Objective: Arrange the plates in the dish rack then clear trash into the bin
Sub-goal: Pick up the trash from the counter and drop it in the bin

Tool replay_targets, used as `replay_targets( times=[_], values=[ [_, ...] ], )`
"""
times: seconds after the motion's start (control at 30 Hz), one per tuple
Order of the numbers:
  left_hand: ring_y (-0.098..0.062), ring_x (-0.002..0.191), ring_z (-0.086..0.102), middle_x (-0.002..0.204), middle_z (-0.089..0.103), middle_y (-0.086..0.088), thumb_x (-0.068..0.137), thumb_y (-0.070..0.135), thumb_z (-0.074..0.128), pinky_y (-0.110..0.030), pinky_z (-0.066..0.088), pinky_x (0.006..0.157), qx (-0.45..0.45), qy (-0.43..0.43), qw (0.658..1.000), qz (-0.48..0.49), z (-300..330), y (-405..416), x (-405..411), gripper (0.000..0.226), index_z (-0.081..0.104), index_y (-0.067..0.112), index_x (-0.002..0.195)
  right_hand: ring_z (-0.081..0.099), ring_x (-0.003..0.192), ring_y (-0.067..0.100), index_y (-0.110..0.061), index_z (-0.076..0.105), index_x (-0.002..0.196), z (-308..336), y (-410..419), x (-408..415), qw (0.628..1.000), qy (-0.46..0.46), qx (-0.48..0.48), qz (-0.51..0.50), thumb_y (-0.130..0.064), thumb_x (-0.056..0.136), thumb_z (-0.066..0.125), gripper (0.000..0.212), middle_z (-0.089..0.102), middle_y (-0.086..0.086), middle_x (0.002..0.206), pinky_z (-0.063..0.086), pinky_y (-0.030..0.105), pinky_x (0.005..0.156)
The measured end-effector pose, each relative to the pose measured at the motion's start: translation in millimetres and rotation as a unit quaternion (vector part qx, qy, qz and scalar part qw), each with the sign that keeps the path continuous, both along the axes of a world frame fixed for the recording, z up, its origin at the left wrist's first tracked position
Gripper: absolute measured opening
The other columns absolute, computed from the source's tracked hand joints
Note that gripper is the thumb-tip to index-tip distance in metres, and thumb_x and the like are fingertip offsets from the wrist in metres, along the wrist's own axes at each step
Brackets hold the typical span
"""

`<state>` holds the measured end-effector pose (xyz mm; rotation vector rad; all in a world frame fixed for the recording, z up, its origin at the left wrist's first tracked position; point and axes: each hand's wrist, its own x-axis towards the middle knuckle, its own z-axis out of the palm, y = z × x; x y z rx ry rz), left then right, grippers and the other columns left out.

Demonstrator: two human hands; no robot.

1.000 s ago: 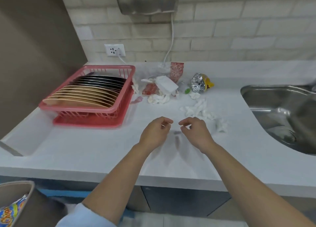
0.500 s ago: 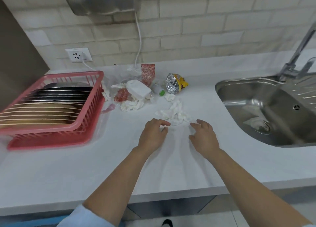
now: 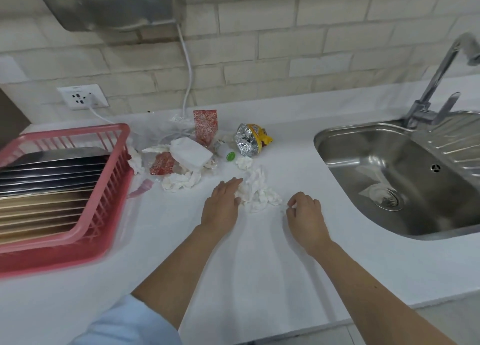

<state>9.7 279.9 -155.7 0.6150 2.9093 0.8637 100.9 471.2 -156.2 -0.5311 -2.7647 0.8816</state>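
Note:
A pink dish rack stands at the left with several plates upright in it. A crumpled white tissue lies mid-counter. My left hand lies flat against its left edge, fingers spread over it, not closed. My right hand is just right of the tissue, fingers curled around a small white tissue scrap. Behind lie a foil snack bag, a red wrapper, a white tissue pack, a small green-capped bottle and more crumpled tissue. The bin is out of view.
A steel sink with a faucet fills the right side, with a white scrap near its drain. A wall socket and a cord run behind the trash. A metal hand dryer hangs above. The counter's front edge is near me.
The view has swung right and moved closer. Both hands have reached forward to the crumpled tissue. The left one now touches it and the right has curled shut beside it.

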Motion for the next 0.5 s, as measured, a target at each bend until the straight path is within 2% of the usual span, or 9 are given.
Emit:
replay_targets(
  times=[0.07, 0.17, 0.23, 0.33, 0.43, 0.5],
  values=[
    [-0.020, 0.136, 0.032, 0.143, 0.045, 0.005, 0.101, 0.029, 0.048, -0.036, 0.033, 0.105, -0.050, 0.027, 0.998, -0.006, -5.7, -1.9, -5.2, 0.044, 0.041, 0.031, 0.145, 0.046, 0.090, 0.025, -0.012, 0.051, 0.089, 3.6, 0.7, -4.4, 0.999, 0.005, -0.032, -0.023, -0.012, 0.094, 0.041, 0.012, 0.054, 0.004, 0.088, 0.037, 0.034, 0.068],
    [-0.020, 0.116, 0.041, 0.120, 0.050, 0.002, 0.095, 0.046, 0.054, -0.031, 0.034, 0.091, -0.069, 0.072, 0.995, 0.021, -13.9, -5.6, -8.9, 0.036, 0.055, 0.031, 0.128, 0.050, 0.081, 0.026, -0.011, 0.050, 0.075, 9.5, 0.5, -12.3, 0.997, 0.009, -0.069, -0.042, -0.015, 0.094, 0.039, 0.022, 0.052, 0.004, 0.080, 0.035, 0.032, 0.062],
    [-0.020, 0.109, 0.043, 0.111, 0.051, 0.001, 0.093, 0.050, 0.056, -0.030, 0.037, 0.085, -0.063, 0.087, 0.993, 0.040, -18.1, -8.3, -9.3, 0.033, 0.059, 0.024, 0.113, 0.049, 0.073, 0.023, -0.015, 0.045, 0.064, 14.9, -2.2, -17.5, 0.994, 0.013, -0.092, -0.061, -0.025, 0.093, 0.044, 0.031, 0.049, 0.001, 0.073, 0.032, 0.031, 0.056],
    [-0.021, 0.105, 0.044, 0.107, 0.051, -0.003, 0.095, 0.047, 0.054, -0.030, 0.040, 0.078, -0.058, 0.073, 0.994, 0.054, -21.4, -15.7, -8.4, 0.035, 0.056, 0.013, 0.103, 0.054, 0.071, 0.019, -0.019, 0.047, 0.057, 23.1, -11.4, -26.2, 0.995, 0.007, -0.072, -0.067, -0.046, 0.090, 0.054, 0.043, 0.054, -0.001, 0.076, 0.032, 0.027, 0.054],
    [-0.020, 0.101, 0.045, 0.102, 0.050, -0.002, 0.098, 0.042, 0.052, -0.034, 0.043, 0.074, -0.027, 0.045, 0.996, 0.069, -17.6, -25.4, -3.5, 0.030, 0.051, 0.012, 0.097, 0.052, 0.067, 0.019, -0.021, 0.044, 0.055, 26.9, -24.1, -32.4, 0.995, 0.025, -0.087, -0.047, -0.041, 0.088, 0.062, 0.042, 0.053, 0.001, 0.077, 0.031, 0.023, 0.051],
    [-0.020, 0.092, 0.045, 0.091, 0.048, 0.003, 0.099, 0.039, 0.050, -0.033, 0.039, 0.065, -0.005, 0.043, 0.995, 0.089, -14.6, -31.7, 1.3, 0.026, 0.045, 0.015, 0.090, 0.053, 0.067, 0.023, -0.020, 0.043, 0.058, 30.3, -33.9, -35.4, 0.989, 0.037, -0.139, -0.019, -0.029, 0.086, 0.066, 0.037, 0.051, 0.004, 0.079, 0.040, 0.026, 0.053]
  ],
)
